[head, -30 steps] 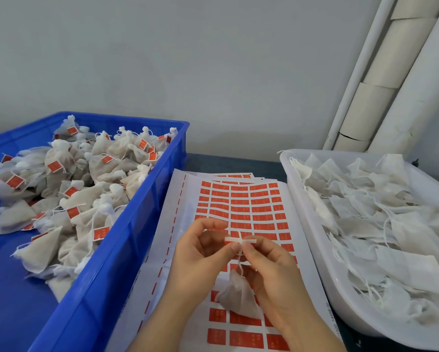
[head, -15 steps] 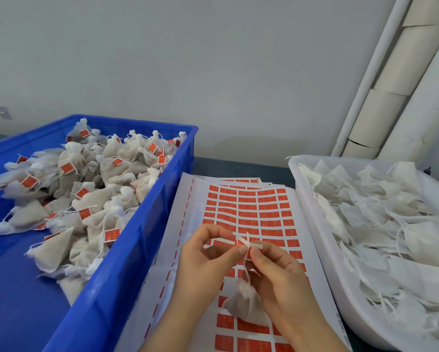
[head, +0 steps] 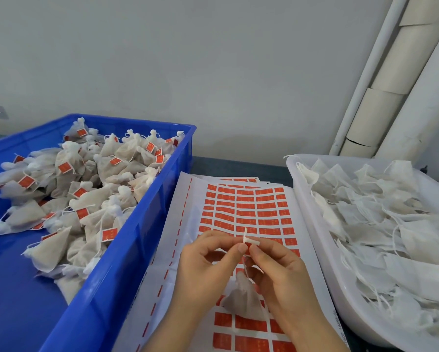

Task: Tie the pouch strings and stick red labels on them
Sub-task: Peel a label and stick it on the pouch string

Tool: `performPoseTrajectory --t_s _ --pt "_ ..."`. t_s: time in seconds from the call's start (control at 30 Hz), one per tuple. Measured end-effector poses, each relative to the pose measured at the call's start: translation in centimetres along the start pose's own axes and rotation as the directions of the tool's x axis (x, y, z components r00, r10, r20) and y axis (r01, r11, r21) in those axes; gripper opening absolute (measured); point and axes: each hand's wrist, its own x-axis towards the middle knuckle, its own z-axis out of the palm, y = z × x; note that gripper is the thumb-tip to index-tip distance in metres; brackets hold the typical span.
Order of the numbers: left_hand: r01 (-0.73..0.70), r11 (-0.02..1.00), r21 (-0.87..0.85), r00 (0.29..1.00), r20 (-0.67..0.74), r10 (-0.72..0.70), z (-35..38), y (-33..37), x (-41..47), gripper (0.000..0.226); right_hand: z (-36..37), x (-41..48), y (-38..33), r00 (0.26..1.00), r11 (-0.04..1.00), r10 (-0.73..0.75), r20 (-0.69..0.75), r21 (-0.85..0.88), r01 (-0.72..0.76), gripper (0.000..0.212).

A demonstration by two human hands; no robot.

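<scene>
Over the sheet of red labels [head: 246,207] that lies on the bench [head: 238,166], both hands meet at their fingertips. The left hand [head: 208,262] pinches between thumb and forefinger, the other fingers [head: 213,237] loosely curled. The right hand [head: 281,275] pinches just beside it in the same way. Between the two pinches a small pale strip [head: 250,240] sticks up and to the right, joined to the string [head: 245,268]. From that string one filled pouch [head: 243,298] hangs below the fingertips, in front of the lower rows of the sheet. The red labels stand in neat rows and carry faint pale marks, too small to read. A line of small print runs along the sheet's right margin, and it too is illegible. To the left, a blue crate [head: 137,224] holds a heap of tied pouches [head: 86,186], many with a red label on the string. To the right, a white tray [head: 314,224] is full of flat pouches with loose strings [head: 378,224]. Pale pipes [head: 380,97] rise against the grey wall behind the tray.
</scene>
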Motion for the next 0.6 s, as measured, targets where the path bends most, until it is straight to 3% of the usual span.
performPoseTrajectory --t_s 0.13,0.27,0.5,0.6 --pt "0.015 1.0 -0.003 1.0 -0.014 -0.015 -0.05 -0.06 0.05 0.017 0.06 -0.04 -0.11 0.999 0.993 -0.049 0.001 -0.109 0.048 0.015" --pt "0.059 0.997 -0.041 0.998 -0.015 -0.06 -0.05 -0.09 0.02 0.015 0.09 -0.12 -0.37 0.989 0.963 -0.147 0.001 -0.229 0.143 0.022" --pt "0.071 0.996 -0.062 0.997 -0.022 -0.073 0.19 0.02 -0.06 0.01 0.43 -0.19 -0.42 0.979 0.96 -0.195 -0.052 -0.213 0.18 0.024" --pt "0.072 0.996 -0.057 0.997 -0.013 -0.073 0.26 0.07 -0.13 0.008 0.19 -0.05 -0.26 0.985 0.967 -0.152 -0.08 -0.216 0.132 0.035"
